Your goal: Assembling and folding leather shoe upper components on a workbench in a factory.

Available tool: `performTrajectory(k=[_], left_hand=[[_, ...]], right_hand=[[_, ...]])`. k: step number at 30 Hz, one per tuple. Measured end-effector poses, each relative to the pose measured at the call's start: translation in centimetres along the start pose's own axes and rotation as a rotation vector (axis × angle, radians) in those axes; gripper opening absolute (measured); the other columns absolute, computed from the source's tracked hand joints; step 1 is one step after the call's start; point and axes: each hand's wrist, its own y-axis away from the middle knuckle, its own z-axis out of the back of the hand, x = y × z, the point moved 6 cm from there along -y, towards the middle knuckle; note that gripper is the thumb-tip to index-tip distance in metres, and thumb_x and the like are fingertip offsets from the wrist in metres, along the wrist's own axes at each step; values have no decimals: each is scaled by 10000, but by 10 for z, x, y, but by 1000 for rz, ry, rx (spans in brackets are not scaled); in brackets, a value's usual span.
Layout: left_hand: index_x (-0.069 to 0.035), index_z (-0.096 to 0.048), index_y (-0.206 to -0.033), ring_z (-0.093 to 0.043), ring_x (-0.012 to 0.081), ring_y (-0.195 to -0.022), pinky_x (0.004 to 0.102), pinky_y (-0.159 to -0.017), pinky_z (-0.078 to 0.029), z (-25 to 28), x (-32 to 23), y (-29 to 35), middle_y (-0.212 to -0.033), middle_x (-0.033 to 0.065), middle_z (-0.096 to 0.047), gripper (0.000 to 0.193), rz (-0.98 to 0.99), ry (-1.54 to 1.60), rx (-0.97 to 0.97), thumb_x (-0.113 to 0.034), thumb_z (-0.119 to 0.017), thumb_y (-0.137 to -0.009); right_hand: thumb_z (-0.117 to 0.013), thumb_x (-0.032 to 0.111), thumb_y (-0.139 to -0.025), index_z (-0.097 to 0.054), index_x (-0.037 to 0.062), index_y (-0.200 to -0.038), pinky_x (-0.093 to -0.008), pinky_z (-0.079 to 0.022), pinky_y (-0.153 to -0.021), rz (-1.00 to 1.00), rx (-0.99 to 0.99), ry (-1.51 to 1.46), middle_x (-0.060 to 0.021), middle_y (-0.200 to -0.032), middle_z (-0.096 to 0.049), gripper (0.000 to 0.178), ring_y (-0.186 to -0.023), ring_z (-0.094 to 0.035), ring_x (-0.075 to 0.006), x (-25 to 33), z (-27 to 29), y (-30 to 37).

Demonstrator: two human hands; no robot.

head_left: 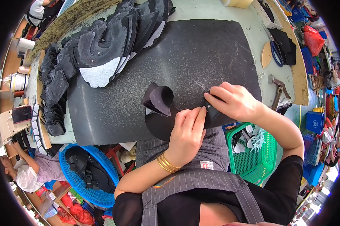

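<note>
A black shoe upper [157, 127] lies bent at the near edge of a large dark mat [109, 113], in front of my body. One end curls upward into a loop to the left of my hands. My left hand [186, 132] presses the upper with its fingers held together, their tips close to the other hand. On the right, my right hand [234, 101] grips the upper's edge with bent fingers and thumb. The parts beneath both hands are hidden.
Black shoe uppers with pale lining [102, 52] are heaped at the mat's far left. A hammer [278, 88] and blue-handled scissors [277, 54] lie at right. Below the table edge stand a green basket [230, 152] and a blue basket [64, 167]. Another person [30, 169] sits at lower left.
</note>
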Motion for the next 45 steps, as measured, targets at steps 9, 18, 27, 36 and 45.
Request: performTrajectory(k=[9, 18, 27, 36, 45], left_hand=[[67, -634, -1224, -542, 278, -1006, 335, -898, -514, -5, -4, -2, -1164, 127, -581, 517, -37, -123, -27, -31, -693, -720], [55, -630, -1228, -515, 287, -1036, 358, -913, -490, -11, -1, 2, -1197, 107, -555, 555, -25, -135, -12, -24, -738, -689], [82, -661, -1190, -525, 271, -984, 331, -836, -510, -11, -4, 3, -1325, 145, -570, 483, -120, -174, 0, -15, -666, -717], [80, -671, -1170, -555, 273, -1014, 366, -868, -512, -14, -16, 4, -1337, 169, -592, 441, -153, -418, 57, -64, -613, -757], [49, -661, -1223, -568, 311, -1223, 437, -1015, -487, -20, -22, 27, -1326, 198, -629, 395, -208, -633, 99, -140, -546, -895]], right_hand=[[-674, 144, -656, -676, -36, -1061, -281, -555, -605, 23, -127, 197, -127, -1063, -613, 444, -751, -589, -186, 7, -5, 4], [-649, 149, -591, -703, -23, -1010, -288, -564, -624, 150, -152, 214, -126, -1058, -657, 456, -753, -604, -200, 13, 2, 6], [-642, 175, -583, -716, -24, -1011, -293, -560, -624, 106, -165, 241, -124, -1064, -668, 477, -774, -605, -204, 10, -2, 7], [-629, 166, -663, -716, -11, -1064, -363, -555, -876, 55, -28, 296, -113, -1154, -667, 447, -1113, -622, -276, 15, 0, 7], [-655, 321, -819, -523, -108, -1361, -448, -334, -1196, -191, 259, 152, -257, -1469, -477, 704, -1442, -384, -368, 37, -21, 25]])
